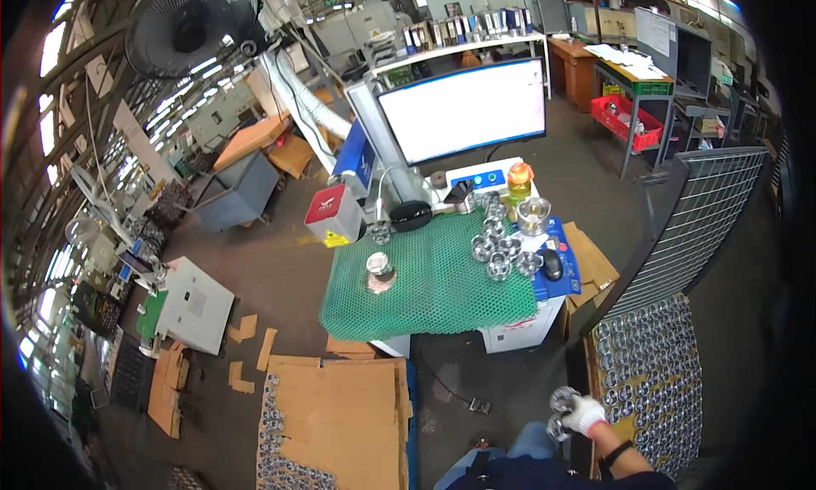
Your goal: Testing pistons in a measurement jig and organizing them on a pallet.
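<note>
1. Right hand (585, 415), white-gloved, fingers closed around shiny metal parts; at least two parts (563, 398) show at its left side. Dark band (618, 453) on the wrist.
2. Left hand: outside the view; state cannot be told.
3. Held parts are above the floor (501, 379), near the left edge of a brown sheet (625, 429). Contact with that edge: cannot tell. Rows of similar parts cover most of the sheet.
4. Tabletop ahead, well apart from the hand: green mat (442, 311) on it. One cup-like piece (379, 263) stands toward the mat's left, just beside a pale round patch (382, 283).
5. Cluster of clear-looking pieces (500, 269) at the mat's right, near a black mouse (552, 265) and a bottle (519, 192) with an orange top.
6. Monitor (463, 112) behind the mat, screen lit white. Red-and-white machine head (331, 211) at left.
7. Lower left: cardboard (340, 405), more parts along its left and near edges.
</note>
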{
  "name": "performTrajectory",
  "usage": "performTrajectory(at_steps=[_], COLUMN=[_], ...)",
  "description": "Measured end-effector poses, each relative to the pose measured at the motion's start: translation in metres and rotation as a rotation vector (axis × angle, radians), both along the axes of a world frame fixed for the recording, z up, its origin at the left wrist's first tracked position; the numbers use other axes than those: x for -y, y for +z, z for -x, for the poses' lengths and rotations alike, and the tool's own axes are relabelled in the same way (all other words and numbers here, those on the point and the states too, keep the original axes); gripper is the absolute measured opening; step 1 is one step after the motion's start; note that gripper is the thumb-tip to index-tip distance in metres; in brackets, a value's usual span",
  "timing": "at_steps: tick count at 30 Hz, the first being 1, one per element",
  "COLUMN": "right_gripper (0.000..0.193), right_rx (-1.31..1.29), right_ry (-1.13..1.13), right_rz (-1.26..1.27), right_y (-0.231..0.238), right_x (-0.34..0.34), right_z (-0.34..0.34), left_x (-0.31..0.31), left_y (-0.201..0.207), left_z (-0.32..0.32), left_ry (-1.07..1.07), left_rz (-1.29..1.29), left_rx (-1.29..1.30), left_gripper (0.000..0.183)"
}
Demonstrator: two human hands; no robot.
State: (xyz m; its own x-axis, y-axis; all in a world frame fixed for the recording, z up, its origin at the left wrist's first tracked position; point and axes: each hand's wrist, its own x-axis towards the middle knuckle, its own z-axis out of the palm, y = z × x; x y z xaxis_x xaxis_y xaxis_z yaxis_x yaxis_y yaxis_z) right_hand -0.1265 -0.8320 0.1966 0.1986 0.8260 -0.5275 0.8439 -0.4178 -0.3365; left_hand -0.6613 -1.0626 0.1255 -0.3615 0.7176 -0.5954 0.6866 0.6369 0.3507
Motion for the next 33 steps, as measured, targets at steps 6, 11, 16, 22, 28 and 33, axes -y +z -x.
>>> performTrajectory(at_steps=[6,11,16,22,28,33], right_gripper=[0.050,0.050,0.048,0.039,0.038,0.040], right_rx=[-0.198,-0.264,-0.184,0.134,0.259,0.131], right_ry=[0.421,0.591,0.665,0.683,0.662,0.570], right_rz=[-0.263,-0.377,-0.411,-0.408,-0.358,-0.606], right_y=[0.080,0.103,0.095,0.070,0.053,0.060], right_x=[-0.184,-0.331,-0.461,-0.585,-0.621,-0.594], right_z=[0.111,0.183,0.216,0.211,0.181,0.164], left_x=[-0.131,-0.277,-0.423,-0.600,-0.714,-0.757], left_y=[0.038,0.061,0.097,0.151,0.148,0.134], left_z=[-0.005,-0.026,-0.072,-0.133,-0.181,-0.199], left_ry=[0.263,0.187,-0.107,-0.671,-1.138,-1.523], left_rz=[-0.099,-0.269,-0.385,-0.320,-0.317,-0.356], left_rx=[0.381,0.180,-0.050,-0.076,-0.200,-0.258], left_gripper=[0.018,0.035,0.035,0.042,0.035,0.022])
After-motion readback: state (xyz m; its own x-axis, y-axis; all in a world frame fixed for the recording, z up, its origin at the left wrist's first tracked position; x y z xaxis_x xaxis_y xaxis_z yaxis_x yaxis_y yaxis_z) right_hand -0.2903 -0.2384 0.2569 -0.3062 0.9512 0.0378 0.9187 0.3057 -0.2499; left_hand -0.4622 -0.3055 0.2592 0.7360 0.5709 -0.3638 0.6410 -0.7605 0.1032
